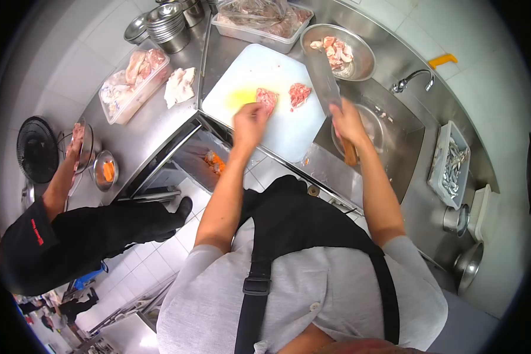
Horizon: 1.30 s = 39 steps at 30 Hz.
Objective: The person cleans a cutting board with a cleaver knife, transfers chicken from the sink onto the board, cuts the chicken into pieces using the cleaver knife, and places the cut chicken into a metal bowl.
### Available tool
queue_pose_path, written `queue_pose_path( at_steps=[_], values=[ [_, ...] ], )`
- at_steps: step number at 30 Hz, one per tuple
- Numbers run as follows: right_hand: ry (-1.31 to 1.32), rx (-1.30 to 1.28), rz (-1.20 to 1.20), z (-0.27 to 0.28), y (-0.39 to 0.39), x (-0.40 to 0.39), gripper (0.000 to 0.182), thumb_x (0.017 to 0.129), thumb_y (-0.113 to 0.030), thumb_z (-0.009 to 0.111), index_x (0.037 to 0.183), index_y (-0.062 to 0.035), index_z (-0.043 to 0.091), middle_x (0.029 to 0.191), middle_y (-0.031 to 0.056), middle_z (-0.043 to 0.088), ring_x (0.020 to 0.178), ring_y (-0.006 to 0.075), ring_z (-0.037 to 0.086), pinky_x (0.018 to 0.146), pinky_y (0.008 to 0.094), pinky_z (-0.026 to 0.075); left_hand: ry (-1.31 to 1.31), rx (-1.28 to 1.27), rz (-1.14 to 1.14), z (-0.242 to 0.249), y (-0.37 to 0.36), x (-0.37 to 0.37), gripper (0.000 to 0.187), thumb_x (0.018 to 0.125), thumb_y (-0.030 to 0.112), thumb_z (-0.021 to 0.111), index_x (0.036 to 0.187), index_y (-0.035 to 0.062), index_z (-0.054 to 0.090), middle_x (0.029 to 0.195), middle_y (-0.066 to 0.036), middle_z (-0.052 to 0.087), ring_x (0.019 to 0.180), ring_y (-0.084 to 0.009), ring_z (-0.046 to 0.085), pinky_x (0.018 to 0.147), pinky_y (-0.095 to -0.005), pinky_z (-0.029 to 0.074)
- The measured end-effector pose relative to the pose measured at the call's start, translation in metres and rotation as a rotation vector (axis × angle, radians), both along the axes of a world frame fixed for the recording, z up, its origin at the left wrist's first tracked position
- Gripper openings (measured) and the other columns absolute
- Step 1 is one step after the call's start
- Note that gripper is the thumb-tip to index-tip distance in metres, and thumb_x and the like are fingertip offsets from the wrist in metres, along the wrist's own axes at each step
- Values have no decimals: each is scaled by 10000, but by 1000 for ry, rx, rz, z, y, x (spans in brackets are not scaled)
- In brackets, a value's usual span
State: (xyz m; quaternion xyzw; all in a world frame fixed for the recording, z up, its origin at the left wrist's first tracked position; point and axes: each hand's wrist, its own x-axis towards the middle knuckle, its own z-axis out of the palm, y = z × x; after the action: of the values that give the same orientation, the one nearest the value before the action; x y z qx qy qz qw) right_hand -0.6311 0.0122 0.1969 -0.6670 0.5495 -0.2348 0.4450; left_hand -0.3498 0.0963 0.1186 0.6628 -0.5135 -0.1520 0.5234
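Note:
A pale cutting board [289, 130] lies at the corner of the steel counter. On it are a piece of raw meat [267, 99] and a pile of chopped meat [299, 94] to its right. My left hand [251, 121] is at the lower edge of the left piece, fingers bent together and somewhat blurred; what they hold, if anything, is hidden. My right hand [347, 123] grips the wooden handle of a cleaver [323, 79], its broad blade raised over the board's right edge. Beyond the blade, a steel bowl [364, 44] holds cut meat pieces.
A sink [404, 138] with a faucet [413, 78] lies right, beside a tray of small fish [452, 168]. Meat tubs [115, 106] [262, 35] and stacked steel bowls [166, 26] stand behind and left. A co-worker [53, 236] reaches over the left counter. A bin [197, 159] sits below.

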Motion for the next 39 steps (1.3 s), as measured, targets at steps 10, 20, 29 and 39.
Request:
queue_pose_path(
  at_steps=[10, 20, 29, 39],
  values=[
    [-405, 446, -212, -93, 58, -49, 129, 1062, -177, 556, 1121, -66, 529, 624, 20, 517, 410, 132, 487, 372, 323, 415, -426, 526, -134, 0, -123, -61, 334, 901, 208, 659, 1124, -39, 691, 1074, -279, 708, 993, -474, 690, 894, -509, 562],
    [-325, 452, -44, -82, 28, -19, 189, 1051, -193, 567, 1096, -14, 526, 643, 57, 565, 431, 156, 538, 420, 357, 453, -8, 503, -258, -47, -158, -41, 384, 753, 268, 814, 1023, 2, 749, 922, -225, 756, 871, -349, 744, 826, -427, 583],
    [165, 104, 81, -27, 60, -14, 323, 1036, -210, 540, 1171, 83, 558, 780, 254, 692, 607, 352, 695, 683, 497, 543, -465, 425, -260, 14, -92, -54, 307, 721, 174, 772, 946, -33, 735, 927, -267, 740, 904, -419, 726, 831, -474, 583],
    [355, -140, 15, -12, 69, 13, 255, 1026, -184, 540, 1160, 31, 571, 939, 323, 700, 919, 518, 670, 825, 615, 503, -468, 354, -206, 5, -74, -57, 187, 758, 96, 732, 883, -42, 714, 849, -286, 715, 826, -439, 714, 794, -486, 583]
  ],
)
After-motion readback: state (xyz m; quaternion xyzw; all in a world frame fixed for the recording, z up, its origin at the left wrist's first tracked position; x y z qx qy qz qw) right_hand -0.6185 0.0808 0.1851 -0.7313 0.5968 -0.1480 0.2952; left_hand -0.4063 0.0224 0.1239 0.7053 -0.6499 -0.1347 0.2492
